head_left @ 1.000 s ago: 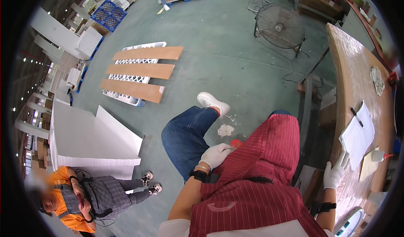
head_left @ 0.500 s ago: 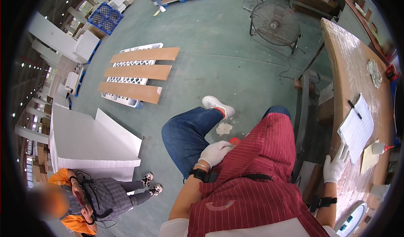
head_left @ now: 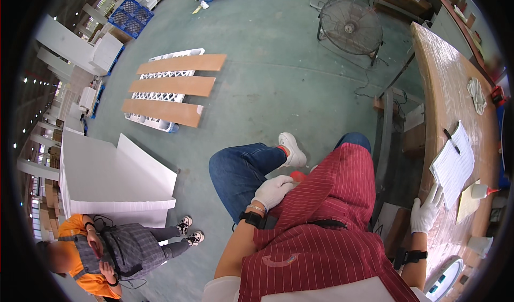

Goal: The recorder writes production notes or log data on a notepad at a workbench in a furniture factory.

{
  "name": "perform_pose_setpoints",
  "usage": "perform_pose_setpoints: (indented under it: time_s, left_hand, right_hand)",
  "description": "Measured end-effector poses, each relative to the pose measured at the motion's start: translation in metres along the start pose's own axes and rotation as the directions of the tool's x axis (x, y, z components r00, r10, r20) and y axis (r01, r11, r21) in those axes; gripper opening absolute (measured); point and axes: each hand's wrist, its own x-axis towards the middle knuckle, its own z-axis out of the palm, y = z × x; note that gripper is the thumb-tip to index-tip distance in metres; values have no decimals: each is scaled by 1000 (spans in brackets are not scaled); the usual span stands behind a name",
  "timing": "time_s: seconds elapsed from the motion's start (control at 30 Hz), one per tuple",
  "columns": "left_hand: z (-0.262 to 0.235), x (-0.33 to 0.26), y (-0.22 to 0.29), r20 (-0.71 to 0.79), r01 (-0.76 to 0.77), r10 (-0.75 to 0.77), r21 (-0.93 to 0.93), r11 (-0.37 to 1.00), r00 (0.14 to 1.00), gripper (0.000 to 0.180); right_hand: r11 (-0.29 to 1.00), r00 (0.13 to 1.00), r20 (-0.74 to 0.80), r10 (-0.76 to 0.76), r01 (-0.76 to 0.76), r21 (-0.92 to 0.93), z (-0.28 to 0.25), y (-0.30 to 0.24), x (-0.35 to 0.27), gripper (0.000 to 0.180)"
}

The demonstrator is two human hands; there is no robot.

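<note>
My left hand (head_left: 273,191), in a white knit glove, lies flat on my lap over the red striped apron (head_left: 342,189) and holds nothing that I can see. A small red patch (head_left: 297,176) shows just beyond its fingertips; what it is I cannot make out. On the right, my gloved right hand (head_left: 426,212) rests on the near edge of the plastic-wrapped table (head_left: 444,82), fingers stretched and apart. Its fingertips come close to the lower edge of a lined paper pad (head_left: 453,157), on which a black pen (head_left: 451,140) lies.
Beside the pad are a yellowish card (head_left: 468,204), a red-tipped white bottle (head_left: 482,191) and folded white gloves (head_left: 476,95). A floor fan (head_left: 350,26) stands ahead. Brown boards (head_left: 171,86) lie across a white pallet. At left, a person (head_left: 128,245) stands by stacked white panels (head_left: 118,168).
My white-shoed foot has swung a little to the right, over a pale spot on the floor. The view has shifted slightly. Both my hands stay where they were.
</note>
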Motion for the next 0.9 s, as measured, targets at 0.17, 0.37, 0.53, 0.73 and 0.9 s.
perform_pose_setpoints:
  time_s: [0.17,0.37,0.53,0.73,0.9]
  left_hand:
    - [1,6,-6,-10,-41,41,-5,999,999,38]
    - [-3,10,-9,-8,-64,64,-40,997,998,37]
    - [-2,17,-14,-41,-70,69,-9,998,997,38]
    - [2,44,-35,-52,-8,8,2,1000,999,35]
    - [-2,69,-57,95,-75,85,-106,992,992,38]
  right_hand:
    - [1000,1000,28,3,-4,28,3,4,-1,87]
    - [994,990,94,101,-105,37,-12,-12,1,90]
    - [988,995,48,84,-89,124,-34,-23,-3,89]
    - [985,999,-52,-2,11,170,-41,-16,-4,78]
    - [956,975,-95,199,-171,239,-43,-17,-2,80]
